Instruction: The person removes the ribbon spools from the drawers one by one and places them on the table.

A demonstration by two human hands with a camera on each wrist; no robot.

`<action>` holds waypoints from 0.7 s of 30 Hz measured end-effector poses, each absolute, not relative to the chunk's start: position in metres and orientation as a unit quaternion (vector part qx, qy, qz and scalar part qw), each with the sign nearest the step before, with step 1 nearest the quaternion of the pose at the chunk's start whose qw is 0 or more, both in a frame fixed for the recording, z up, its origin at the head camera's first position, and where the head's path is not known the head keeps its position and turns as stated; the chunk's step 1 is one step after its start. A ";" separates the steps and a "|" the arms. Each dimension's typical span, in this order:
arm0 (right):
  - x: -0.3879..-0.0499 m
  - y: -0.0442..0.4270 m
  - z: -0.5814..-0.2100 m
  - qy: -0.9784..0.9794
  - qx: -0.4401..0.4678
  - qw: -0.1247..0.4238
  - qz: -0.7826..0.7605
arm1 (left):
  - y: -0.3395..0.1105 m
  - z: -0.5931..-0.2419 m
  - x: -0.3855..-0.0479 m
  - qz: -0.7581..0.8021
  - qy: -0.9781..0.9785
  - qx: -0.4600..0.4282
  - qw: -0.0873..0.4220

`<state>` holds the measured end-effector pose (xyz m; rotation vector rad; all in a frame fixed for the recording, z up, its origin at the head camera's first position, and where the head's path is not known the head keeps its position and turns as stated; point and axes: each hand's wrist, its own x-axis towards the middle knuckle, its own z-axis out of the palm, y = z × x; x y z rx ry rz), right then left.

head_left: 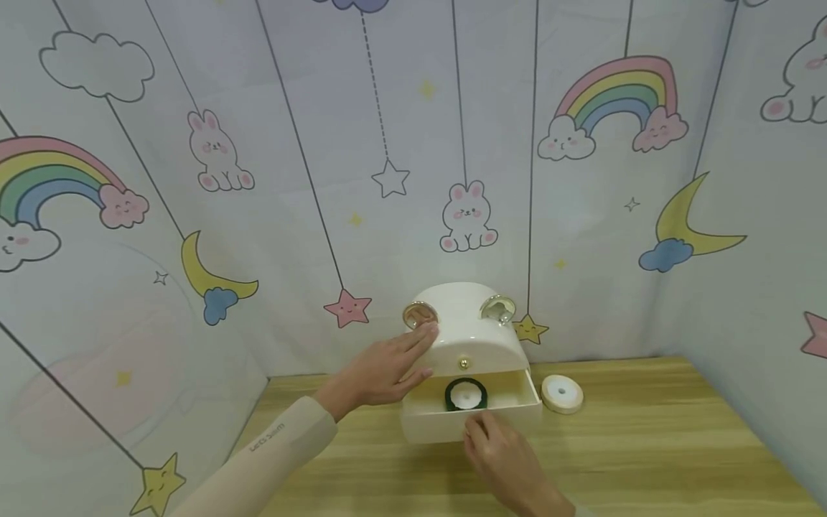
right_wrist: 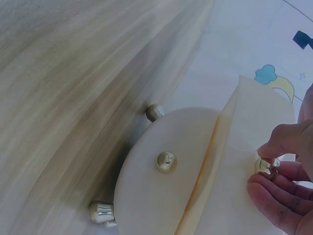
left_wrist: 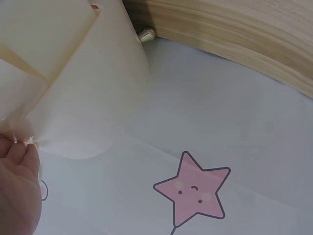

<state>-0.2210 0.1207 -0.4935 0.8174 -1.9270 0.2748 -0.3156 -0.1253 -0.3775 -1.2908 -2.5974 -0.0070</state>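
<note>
A glossy white storage box [head_left: 460, 312] with two gold-rimmed ears stands against the back wall. Its middle drawer [head_left: 429, 429] is pulled out, and a spool of dark green ribbon [head_left: 454, 386] with a white centre lies inside. My left hand [head_left: 388, 368] rests on the upper left of the box by the left ear, fingers extended. At the drawer front is my right hand [head_left: 507, 459]; the right wrist view has its thumb and fingers pinching a gold knob [right_wrist: 262, 166]. Another gold knob [right_wrist: 166, 161] marks the lower front, and one more knob [head_left: 464, 363] sits above the drawer.
To the right of the box, a spool of cream ribbon [head_left: 562, 395] lies on the wood-grain table [head_left: 633, 445]. Printed cloth walls [head_left: 291, 237] enclose the back and sides. Small gold feet [right_wrist: 101, 212] hold the box off the table.
</note>
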 end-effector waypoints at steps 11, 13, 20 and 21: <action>-0.217 0.123 -0.495 -0.788 0.341 0.500 0.113 | -0.125 -0.378 -0.315 -0.008 -0.888 -0.442 0.125; -0.216 0.123 -0.495 -0.788 0.342 0.498 0.116 | -0.125 -0.378 -0.315 -0.006 -0.889 -0.441 0.125; -0.213 0.123 -0.497 -0.785 0.347 0.501 0.112 | -0.125 -0.377 -0.314 -0.006 -0.890 -0.439 0.123; -0.212 0.123 -0.497 -0.783 0.347 0.504 0.110 | -0.125 -0.377 -0.314 -0.007 -0.890 -0.439 0.121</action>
